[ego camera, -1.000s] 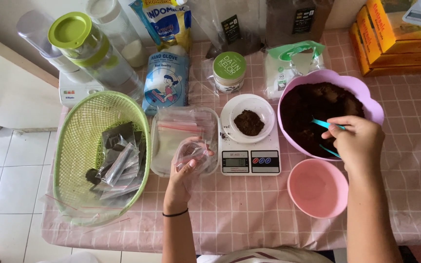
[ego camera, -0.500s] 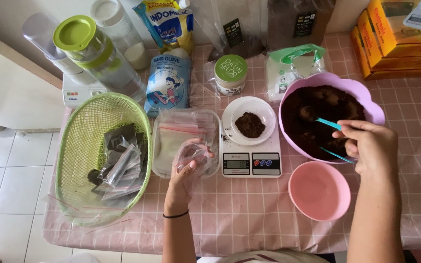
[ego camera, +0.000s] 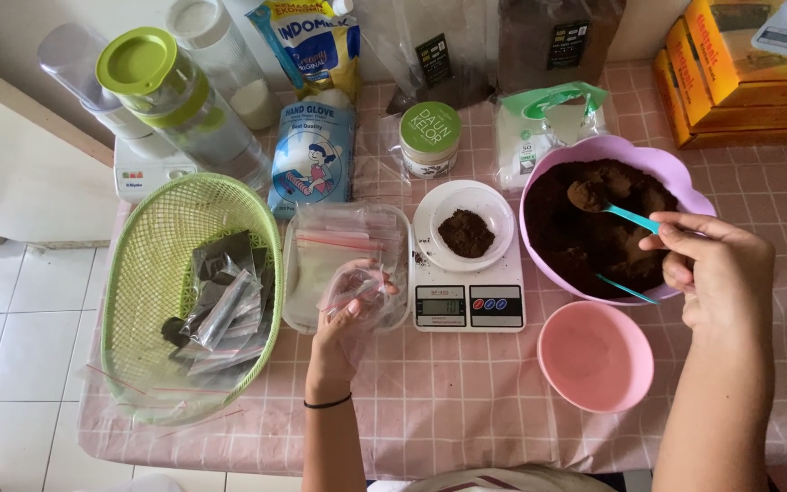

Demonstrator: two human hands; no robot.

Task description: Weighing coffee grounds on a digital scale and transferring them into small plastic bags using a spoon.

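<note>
Head view: at right of frame, the right hand (ego camera: 717, 269) pinches a teal spoon (ego camera: 614, 210) heaped with brown powder over the purple bowl (ego camera: 696, 194). Left hand (ego camera: 350, 305) fingers grip an empty clear bag (ego camera: 357, 284) at centre. Green basket (ego camera: 143, 273) holds filled bags; scale dish (ego camera: 464, 223) is partly filled.

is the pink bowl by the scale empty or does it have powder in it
Empty: the pink bowl shows only its bare inside, while the purple bowl behind it holds dark powder.
</note>
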